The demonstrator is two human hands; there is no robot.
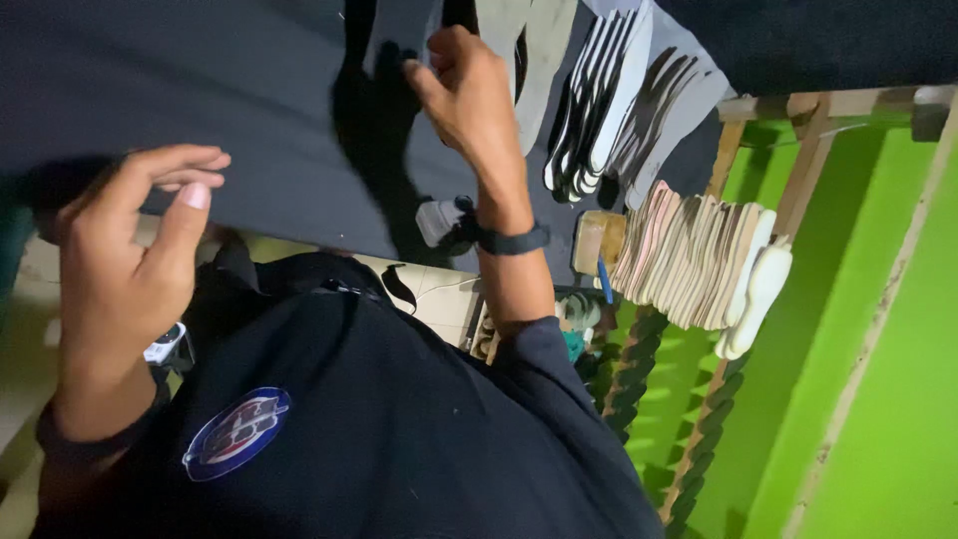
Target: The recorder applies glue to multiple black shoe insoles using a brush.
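While left hand [120,269] pinches dark sheet [249,110] edge, right hand [469,95] grips far edge beside insole stacks [689,260].

The person wears a dark navy long-sleeved top [399,419] with an oval red, white and blue badge [237,432] on the front. A dark band [511,240] circles one wrist, above a pushed-back sleeve cuff [529,334]. Both hands are bare.

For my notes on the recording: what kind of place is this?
Probably a small shoemaking workshop: a fanned stack of sole-shaped cutouts, grey and black sole pieces on a dark sheet, and a rough wooden frame.
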